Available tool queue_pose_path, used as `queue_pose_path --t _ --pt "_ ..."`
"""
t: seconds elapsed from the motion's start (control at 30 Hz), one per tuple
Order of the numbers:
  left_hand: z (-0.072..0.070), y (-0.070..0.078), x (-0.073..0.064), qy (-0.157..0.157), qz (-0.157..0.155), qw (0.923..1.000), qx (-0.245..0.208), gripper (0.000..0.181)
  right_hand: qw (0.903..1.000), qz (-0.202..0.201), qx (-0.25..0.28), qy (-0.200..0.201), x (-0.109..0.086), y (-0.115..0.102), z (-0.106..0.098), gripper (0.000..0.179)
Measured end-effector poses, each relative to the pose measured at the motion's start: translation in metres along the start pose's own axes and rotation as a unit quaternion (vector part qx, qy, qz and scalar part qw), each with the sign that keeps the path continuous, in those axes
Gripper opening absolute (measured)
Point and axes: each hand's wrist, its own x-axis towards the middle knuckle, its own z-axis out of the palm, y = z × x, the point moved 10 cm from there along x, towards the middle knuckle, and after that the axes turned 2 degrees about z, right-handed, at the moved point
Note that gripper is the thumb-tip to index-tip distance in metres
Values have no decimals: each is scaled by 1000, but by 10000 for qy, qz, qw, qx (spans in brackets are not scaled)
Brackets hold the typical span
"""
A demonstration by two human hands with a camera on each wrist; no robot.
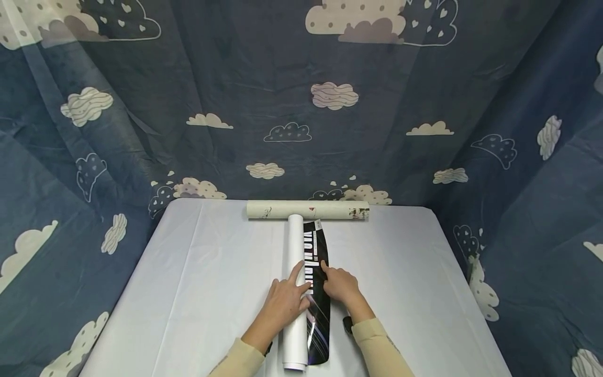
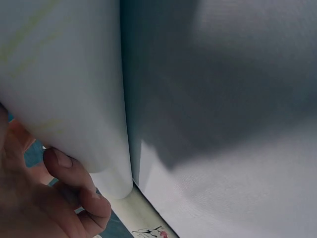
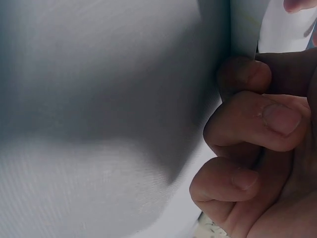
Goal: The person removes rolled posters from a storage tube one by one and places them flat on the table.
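Observation:
A rolled poster (image 1: 295, 335), white on its back, lies lengthwise on the table. A strip of its black printed face (image 1: 319, 314), with white lettering, shows along the right side. My left hand (image 1: 280, 303) lies across the roll and holds it, with fingertips reaching the printed strip. In the left wrist view, curled fingers (image 2: 74, 171) sit beside the white roll (image 2: 74, 89). My right hand (image 1: 341, 285) pinches the strip's free edge, thumb on the printed face. Its other fingers (image 3: 257, 121) are curled by the edge in the right wrist view.
A cream roll (image 1: 306, 210) with small printed pictures lies crosswise at the table's far edge, right by the poster's far end. The white table (image 1: 212, 293) is enclosed by a dark blue cloud-patterned curtain (image 1: 282, 68) behind and on both sides.

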Motion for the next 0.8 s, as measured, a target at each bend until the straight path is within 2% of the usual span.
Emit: queue_pose_path --t 0.17,0.37,0.5,0.63,0.8 --pt "4 -3 -1 -123 -71 9998 -130 42 10000 25 -18 55 0 3 -1 67" --pt "8 -7 -1 -196 -120 9997 -43 37 10000 36 24 66 1 5 -1 67" --pt "10 -9 0 -272 -183 9995 10 43 10000 24 37 50 2 6 1 67" --pt "7 -11 0 -108 -180 9998 4 38 10000 21 28 73 2 9 0 67" --pt "7 -11 -3 46 -35 9999 89 37 9999 28 25 105 2 12 -1 69"
